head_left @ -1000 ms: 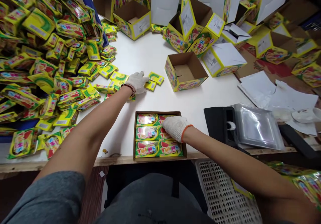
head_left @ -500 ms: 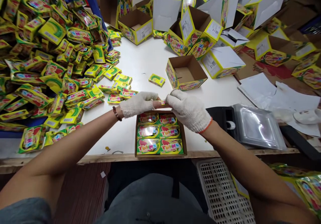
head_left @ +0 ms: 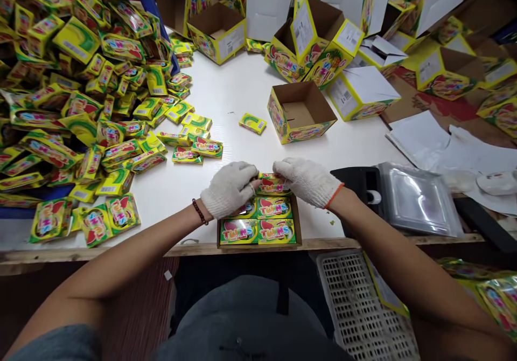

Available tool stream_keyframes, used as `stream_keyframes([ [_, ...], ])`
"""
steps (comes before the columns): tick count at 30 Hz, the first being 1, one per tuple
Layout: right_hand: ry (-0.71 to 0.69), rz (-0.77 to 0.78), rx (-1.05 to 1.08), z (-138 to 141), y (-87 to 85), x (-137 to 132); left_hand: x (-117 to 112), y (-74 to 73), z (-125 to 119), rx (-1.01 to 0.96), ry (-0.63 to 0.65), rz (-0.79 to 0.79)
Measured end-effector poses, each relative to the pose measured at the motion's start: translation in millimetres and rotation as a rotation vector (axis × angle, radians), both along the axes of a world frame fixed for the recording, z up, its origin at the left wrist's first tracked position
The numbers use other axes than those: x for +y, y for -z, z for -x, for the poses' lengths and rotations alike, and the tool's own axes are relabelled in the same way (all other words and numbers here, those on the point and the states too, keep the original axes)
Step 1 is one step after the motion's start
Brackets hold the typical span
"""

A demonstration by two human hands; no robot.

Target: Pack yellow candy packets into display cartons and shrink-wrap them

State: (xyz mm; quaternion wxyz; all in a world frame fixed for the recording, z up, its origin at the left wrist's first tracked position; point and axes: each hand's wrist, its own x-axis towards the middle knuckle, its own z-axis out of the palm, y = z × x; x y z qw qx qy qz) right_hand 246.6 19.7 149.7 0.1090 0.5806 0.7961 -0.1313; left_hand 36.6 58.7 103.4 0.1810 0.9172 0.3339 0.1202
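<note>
Both hands wear white knitted gloves and meet over the far end of an open cardboard carton [head_left: 299,231] at the table's front edge. Small yellow-green TWINS boxes [head_left: 277,230] lie in rows inside it, printed faces up. Between my hands is one small TWINS box [head_left: 273,185] at the far right of the carton. My left hand [head_left: 231,189] has thumb and fingers closed at its left end. My right hand [head_left: 307,182] grips its right end, fingers bent over the edge. The gloves hide part of the carton's far row.
A big heap of small TWINS boxes [head_left: 81,97] fills the left. One loose box [head_left: 252,123] lies mid-table, near an open display carton [head_left: 301,112]. More cartons [head_left: 319,43] stack up behind. Clear plastic sheets [head_left: 420,202] lie at right; a white crate [head_left: 363,302] stands below.
Both hands have come down and nearer, from above the carton's far edge onto its far row, with a small TWINS box between them. Two boxes at the heap's front left now show more fully.
</note>
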Motion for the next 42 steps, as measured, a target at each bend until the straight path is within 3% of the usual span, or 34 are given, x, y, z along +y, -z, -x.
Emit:
stream_keyframes([
  [4, -0.078, 0.025, -0.199, 16, 8.4, -2, -14, 8.3, 7, 0.194, 0.234, -0.222],
  [7, -0.120, 0.011, -0.228, 26, 20.5, -12, -19, 7.8, 10, 0.233, 0.270, -0.260],
  [9, -0.154, 0.036, -0.216, 30, 27.4, -18, -9, 4.5, 11, 0.209, 0.259, -0.270],
  [11, -0.156, 0.062, -0.214, 33, 31.2, -22, 14, 1.8, 9, 0.183, 0.185, -0.289],
  [15, -0.125, 0.062, -0.184, 35, 30.5, -18, 88, 8.1, -9, 0.185, -0.035, -0.265],
  [19, -0.116, 0.121, -0.163, 35, 25.5, -12, 153, 24.7, -43, 0.268, -0.059, -0.199],
  [22, -0.131, 0.168, -0.127, 36, 21.2, -7, 179, 34.6, -67, 0.375, -0.046, -0.137],
  [26, -0.131, 0.190, -0.115, 35, 21.1, -6, 192, 43.8, -82, 0.408, -0.085, -0.034],
  [29, -0.095, 0.145, -0.025, 27, 27.0, -9, 187, 44.1, -72, 0.311, -0.168, 0.067],
  [31, -0.050, 0.050, 0.118, 19, 30.1, -13, 175, 35.4, -55, 0.257, -0.211, 0.105],
  [34, 0.031, -0.310, 0.347, 11, 27.6, -18, 134, 5.5, -19, 0.052, -0.204, 0.202],
  [36, 0.046, -0.531, 0.422, 12, 21.3, -22, 93, -19.4, 5, -0.084, -0.080, 0.359],
  [37, 0.019, -0.561, 0.437, 15, 17.5, -25, 70, -30.4, 16, -0.092, -0.010, 0.424],
  [40, -0.123, -0.377, 0.449, 28, 8.7, -36, 17, -48.7, 41, -0.079, 0.143, 0.555],
  [42, -0.131, -0.191, 0.489, 35, 8.5, -45, 7, -47.0, 53, -0.068, 0.194, 0.546],
])
